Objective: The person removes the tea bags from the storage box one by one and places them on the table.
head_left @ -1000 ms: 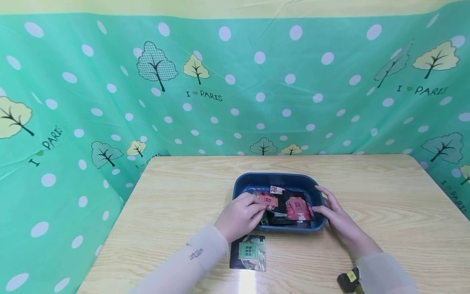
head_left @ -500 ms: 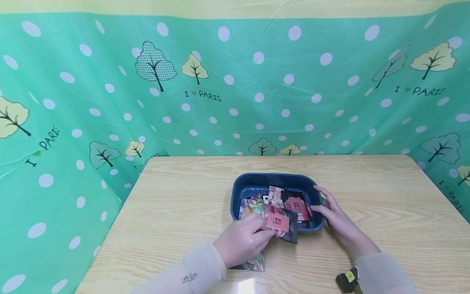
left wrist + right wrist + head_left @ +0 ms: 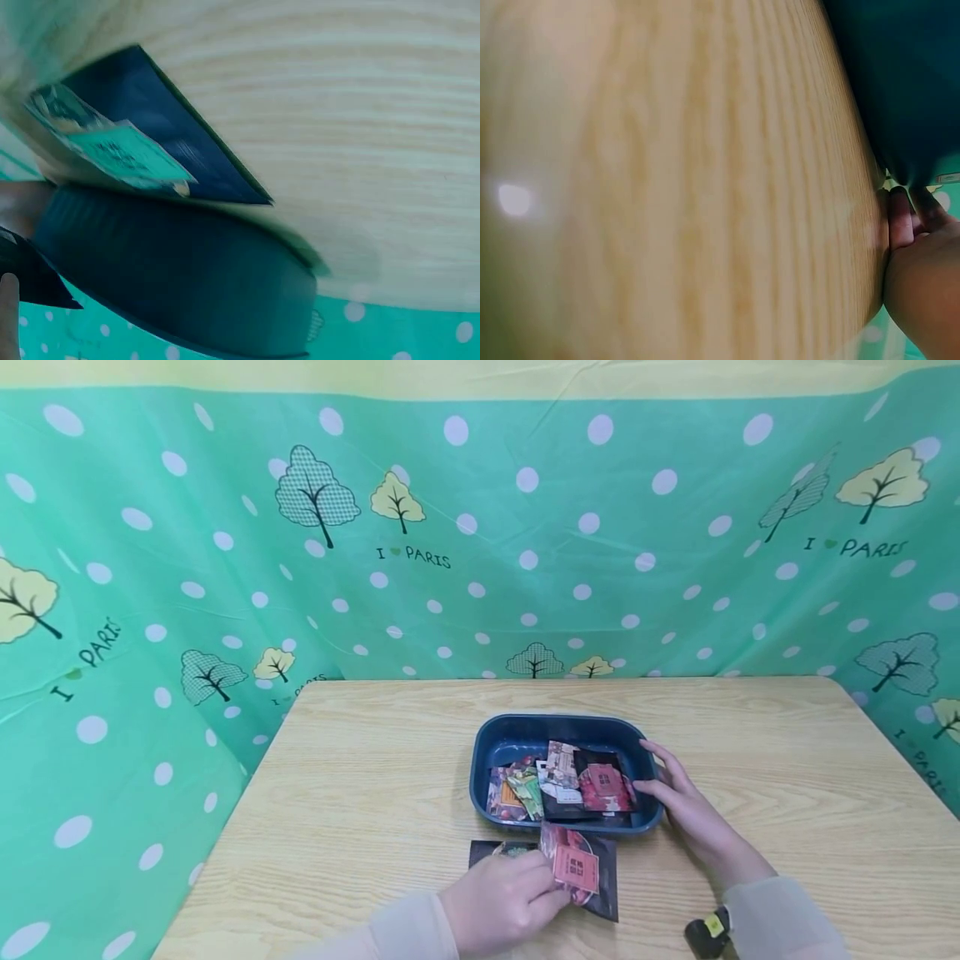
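Note:
My left hand (image 3: pixel 501 897) pinches a black sachet (image 3: pixel 583 875) with a red label by its left edge, just in front of the dark blue plastic bin (image 3: pixel 562 727). Partly behind that hand lies another black sachet (image 3: pixel 135 150), whose green label shows in the left wrist view. On the bin's right end, my right hand (image 3: pixel 697 817) grips the wall, thumb at the rim and fingers on the outside. Inside the bin are several sachets, among them a red-labelled one (image 3: pixel 604 783) on the right and a green one (image 3: pixel 527 787) on the left.
The bin stands on a light wood table (image 3: pixel 375 777). A black device with a yellow sticker (image 3: pixel 708 933) is at the right sleeve's cuff. Green dotted cloth (image 3: pixel 450 568) hangs behind the table and along its sides.
My left hand has lifted the red-labelled sachet out of the bin and brought it toward me, over the table in front. The right hand has stayed on the bin.

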Available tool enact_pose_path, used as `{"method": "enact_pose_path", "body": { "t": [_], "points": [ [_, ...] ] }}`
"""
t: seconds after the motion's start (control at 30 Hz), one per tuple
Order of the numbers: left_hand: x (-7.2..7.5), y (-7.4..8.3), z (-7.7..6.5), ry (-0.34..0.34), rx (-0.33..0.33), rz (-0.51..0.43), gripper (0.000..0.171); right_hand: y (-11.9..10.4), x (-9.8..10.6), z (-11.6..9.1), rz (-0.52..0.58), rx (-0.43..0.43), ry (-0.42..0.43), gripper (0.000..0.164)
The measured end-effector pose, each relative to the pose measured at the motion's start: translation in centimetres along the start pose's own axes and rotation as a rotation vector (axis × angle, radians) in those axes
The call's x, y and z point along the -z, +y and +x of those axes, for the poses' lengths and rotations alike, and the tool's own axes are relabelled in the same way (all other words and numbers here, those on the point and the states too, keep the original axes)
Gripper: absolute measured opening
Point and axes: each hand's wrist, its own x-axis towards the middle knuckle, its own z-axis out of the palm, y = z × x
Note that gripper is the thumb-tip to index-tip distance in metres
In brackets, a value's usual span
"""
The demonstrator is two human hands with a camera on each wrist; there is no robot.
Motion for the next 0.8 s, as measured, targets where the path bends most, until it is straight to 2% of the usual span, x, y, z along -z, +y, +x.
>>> {"method": "enact_pose_path", "body": {
  "t": [0.23, 0.43, 0.57, 0.8],
  "points": [
    [-0.3, 0.9, -0.2, -0.043, -0.022, 0.003, 0.014, 0.0, 0.0, 0.0, -0.004, -0.013, 0.000, 0.077],
    [-0.9, 1.3, -0.3, -0.058, -0.012, 0.064, 0.012, -0.1, 0.1, -0.1, -0.014, -0.013, 0.002, 0.077],
    [-1.1, 1.6, -0.3, -0.107, 0.018, 0.075, 0.012, -0.1, 0.2, -0.1, -0.014, -0.009, 0.003, 0.076],
    [-1.6, 2.2, -0.3, -0.212, 0.071, 0.022, 0.010, -0.1, 0.0, -0.1, 0.002, -0.007, -0.001, 0.077]
  ]
}}
